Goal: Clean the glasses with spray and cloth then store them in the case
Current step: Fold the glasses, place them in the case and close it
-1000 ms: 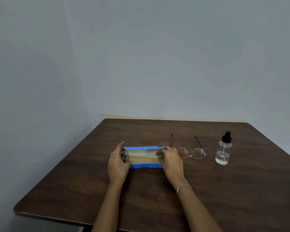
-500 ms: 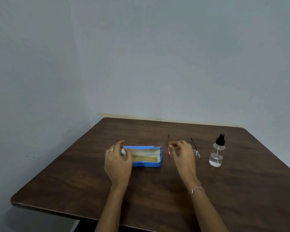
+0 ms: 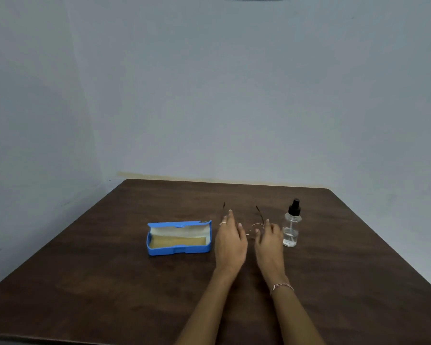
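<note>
Thin-framed glasses (image 3: 255, 227) lie on the dark wooden table (image 3: 110, 282), temples unfolded and pointing away from me. My left hand (image 3: 230, 241) hovers at their left side, fingers stretched out and apart, hiding the left lens. My right hand (image 3: 269, 244) is at the right lens, thumb and fingers pinched on the rim. The blue glasses case (image 3: 179, 249) stands open to the left of my hands, with a white lid lining and a yellowish layer in its bottom. A clear spray bottle (image 3: 292, 227) with a black cap stands just right of my right hand.
The table fills the lower view, with its far edge against a pale wall and another wall on the left. Bare table surface lies in front of the case and to the right of the bottle.
My left hand has left the case and moved right to the glasses. My right hand stays at the glasses. The case now stands open with no hand on it.
</note>
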`<act>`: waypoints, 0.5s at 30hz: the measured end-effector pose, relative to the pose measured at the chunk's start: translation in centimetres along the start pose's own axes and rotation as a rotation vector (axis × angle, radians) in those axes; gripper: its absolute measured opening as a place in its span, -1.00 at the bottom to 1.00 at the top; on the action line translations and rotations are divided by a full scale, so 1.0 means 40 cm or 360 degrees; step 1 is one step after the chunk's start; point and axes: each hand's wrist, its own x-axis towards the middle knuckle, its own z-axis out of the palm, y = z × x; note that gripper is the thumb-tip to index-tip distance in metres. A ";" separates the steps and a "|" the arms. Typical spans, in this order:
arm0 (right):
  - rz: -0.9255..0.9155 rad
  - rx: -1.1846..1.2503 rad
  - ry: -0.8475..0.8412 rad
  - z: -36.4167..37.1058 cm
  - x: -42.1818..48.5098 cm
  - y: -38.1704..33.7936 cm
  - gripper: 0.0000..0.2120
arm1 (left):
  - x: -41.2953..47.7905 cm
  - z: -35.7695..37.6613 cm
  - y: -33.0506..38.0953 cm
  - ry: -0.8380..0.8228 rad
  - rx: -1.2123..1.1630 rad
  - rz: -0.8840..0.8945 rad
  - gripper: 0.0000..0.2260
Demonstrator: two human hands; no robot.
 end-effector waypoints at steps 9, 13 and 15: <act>0.0153 0.0079 -0.0023 0.010 0.009 0.020 -0.62 | 0.004 0.054 -0.030 -0.0224 0.0202 -0.0261 -0.53; 0.0245 0.0268 -0.0007 0.001 0.013 0.020 -0.65 | 0.008 0.047 -0.033 -0.0161 0.0100 -0.0235 -0.59; 0.0285 0.0369 0.0024 -0.004 0.015 0.019 -0.67 | 0.008 0.042 -0.034 -0.0106 0.0025 -0.0226 -0.64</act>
